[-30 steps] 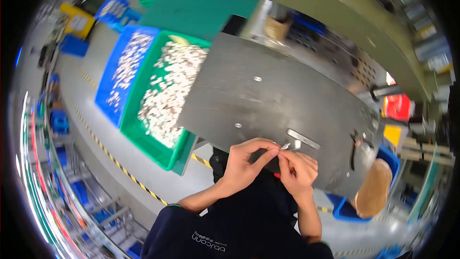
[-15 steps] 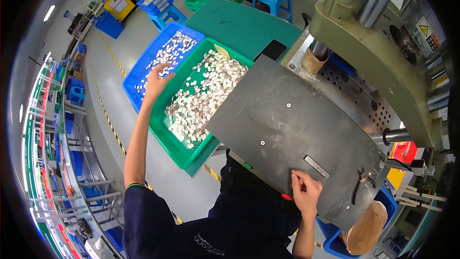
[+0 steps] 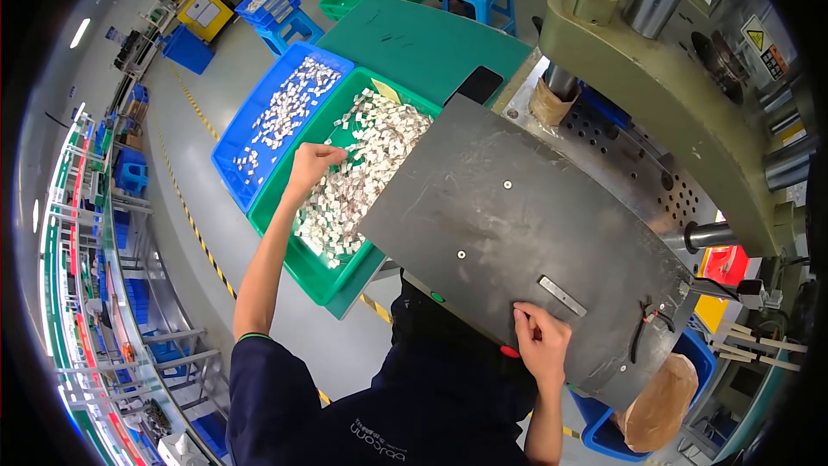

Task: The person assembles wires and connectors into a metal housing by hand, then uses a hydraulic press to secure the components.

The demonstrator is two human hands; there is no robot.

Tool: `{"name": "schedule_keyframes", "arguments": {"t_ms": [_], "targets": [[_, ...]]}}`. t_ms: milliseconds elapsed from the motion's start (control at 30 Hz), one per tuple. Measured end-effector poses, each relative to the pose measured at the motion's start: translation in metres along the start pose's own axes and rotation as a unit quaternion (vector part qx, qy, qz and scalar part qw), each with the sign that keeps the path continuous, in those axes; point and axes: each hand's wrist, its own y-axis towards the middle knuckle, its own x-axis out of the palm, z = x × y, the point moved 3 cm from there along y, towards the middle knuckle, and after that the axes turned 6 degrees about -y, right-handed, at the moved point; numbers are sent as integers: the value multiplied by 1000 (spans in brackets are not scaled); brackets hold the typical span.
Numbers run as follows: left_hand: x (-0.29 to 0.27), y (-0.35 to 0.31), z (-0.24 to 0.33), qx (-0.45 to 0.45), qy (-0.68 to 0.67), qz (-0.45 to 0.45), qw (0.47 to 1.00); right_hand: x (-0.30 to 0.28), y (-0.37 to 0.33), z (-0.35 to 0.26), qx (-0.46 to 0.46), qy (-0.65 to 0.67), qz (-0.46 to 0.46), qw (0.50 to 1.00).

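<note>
White small parts fill green bin, long axis up-right; left hand fingers curl among them.

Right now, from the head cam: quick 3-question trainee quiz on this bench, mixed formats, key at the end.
1. True or false: the left hand is over the green bin of small pale parts.
2. Multiple choice: the right hand rests on A) the blue bin, B) the dark metal plate, C) the blue stool.
3. Fill in: the small silver bar lies on the plate just ____ the right hand in the picture.

Key: 1 true; 2 B; 3 above.
</note>
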Motion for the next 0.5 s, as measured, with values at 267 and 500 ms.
{"name": "schedule_keyframes", "arguments": {"t_ms": [267,500], "targets": [[-22,-11,17,15,-134,-2,991,-1,-2,1,-3,9,2,1000],[12,-28,33,140,56,-66,986,-1,1,-3,6,12,6,1000]]}}
